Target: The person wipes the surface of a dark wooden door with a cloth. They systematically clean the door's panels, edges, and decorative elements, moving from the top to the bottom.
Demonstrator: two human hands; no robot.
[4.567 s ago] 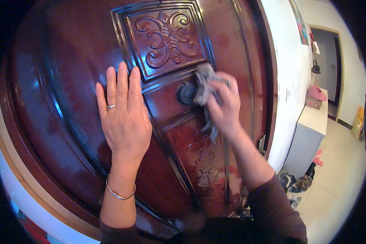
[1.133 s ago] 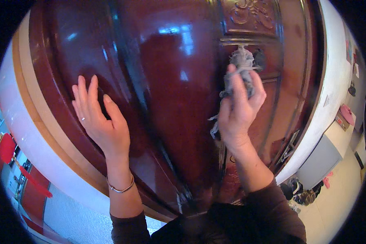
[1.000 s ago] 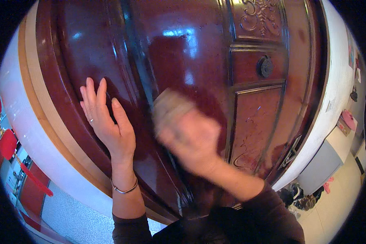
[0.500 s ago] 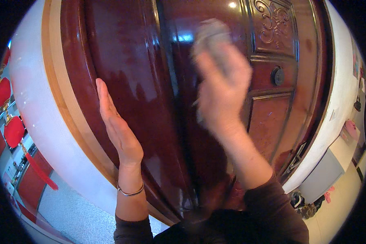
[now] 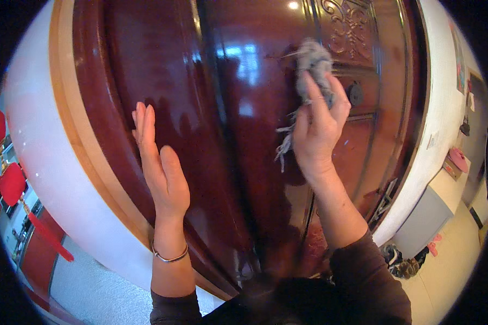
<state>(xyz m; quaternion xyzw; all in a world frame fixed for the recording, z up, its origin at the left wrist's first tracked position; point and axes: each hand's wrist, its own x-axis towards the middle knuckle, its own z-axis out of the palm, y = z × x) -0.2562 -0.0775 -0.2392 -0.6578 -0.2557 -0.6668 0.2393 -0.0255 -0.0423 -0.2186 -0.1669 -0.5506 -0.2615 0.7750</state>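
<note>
Compared with half a second ago, moved a little right and up: the right hand (image 5: 317, 130) with the grey frayed cloth rag (image 5: 313, 65), now sharp instead of blurred, close under the carved ornamental panel (image 5: 352, 24). Left hand (image 5: 160, 162) almost unchanged, edge-on against the glossy dark red wooden door (image 5: 162, 70).

Right grip closed around the rag, fingers (image 5: 314, 97) stretched up over it, pressing the bunched cloth flat to the door; loose threads hanging below the palm. Left grip fully open, holding nothing, fingers straight and together, only leaning on the left leaf beside the dark vertical seam (image 5: 222, 135).

To do the wiping well, probably best:
- to keep the rag bunched under the fingertips, not trailing, so the threads do not drag over the polish;
- to press evenly and follow the long grooves of the moulding;
- to go carefully round the small dark round knob (image 5: 355, 93) just right of the hand;
- to keep the left palm steady, since a door leaf may swing under pressure.

White wall (image 5: 439, 108) and grey cabinet (image 5: 425, 219) well apart, to the right.
</note>
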